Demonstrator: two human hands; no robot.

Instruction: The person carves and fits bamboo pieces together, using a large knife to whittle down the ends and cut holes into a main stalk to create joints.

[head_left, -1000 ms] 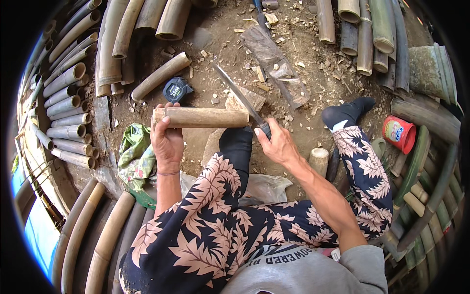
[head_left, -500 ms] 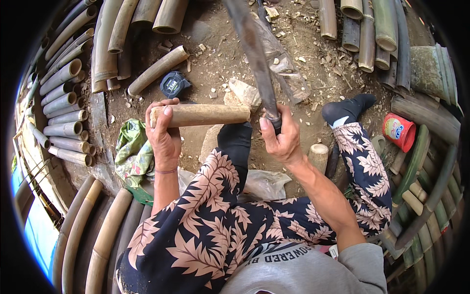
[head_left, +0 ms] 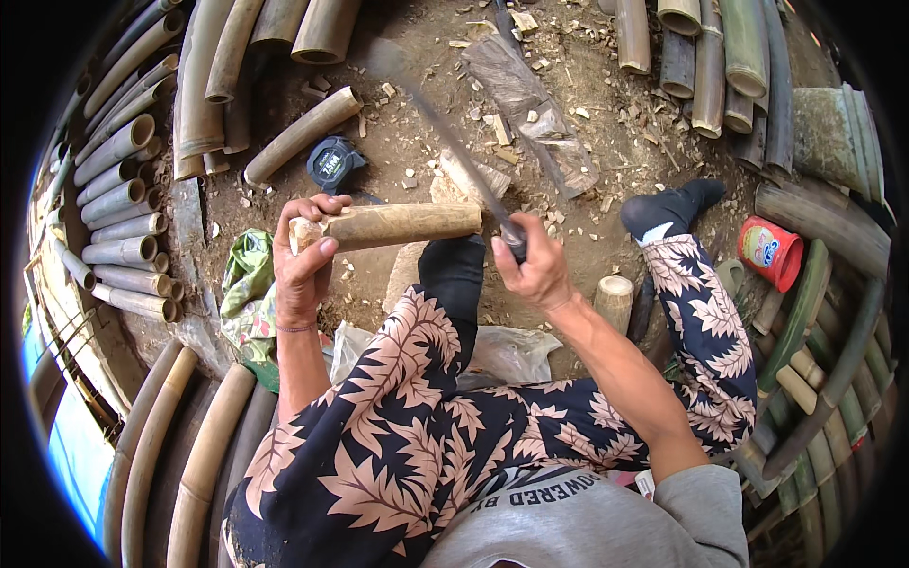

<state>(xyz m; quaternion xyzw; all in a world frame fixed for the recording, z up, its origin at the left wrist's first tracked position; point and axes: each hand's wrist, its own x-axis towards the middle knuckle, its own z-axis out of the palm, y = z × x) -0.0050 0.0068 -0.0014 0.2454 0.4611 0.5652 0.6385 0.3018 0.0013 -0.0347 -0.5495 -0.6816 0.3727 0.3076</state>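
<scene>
My left hand (head_left: pixel 305 251) grips the left end of a short bamboo piece (head_left: pixel 407 225), whose pale cut end shows beside the fingers. The piece lies roughly crosswise above my dark-socked foot (head_left: pixel 453 284). My right hand (head_left: pixel 536 267) is closed round the dark handle of a long machete (head_left: pixel 461 151). Its blade slants up and to the left, past the right end of the bamboo, and its far part is smeared by motion. Beyond the bamboo, a pale wood block (head_left: pixel 464 178) lies on the ground partly behind the blade.
A black tape measure (head_left: pixel 333 164) lies beside a loose bamboo length (head_left: pixel 303 134). Camouflage cloth (head_left: pixel 248 284) sits left of my left wrist. Stacked bamboo (head_left: pixel 123 204) lines the left side. At right stand a red tin (head_left: pixel 769 254) and more poles. Wood chips litter the ground.
The machete blade has swung left, from nearly upright to a slant. My left hand has turned the bamboo, so its pale cut end now shows. My right hand has moved slightly left and down.
</scene>
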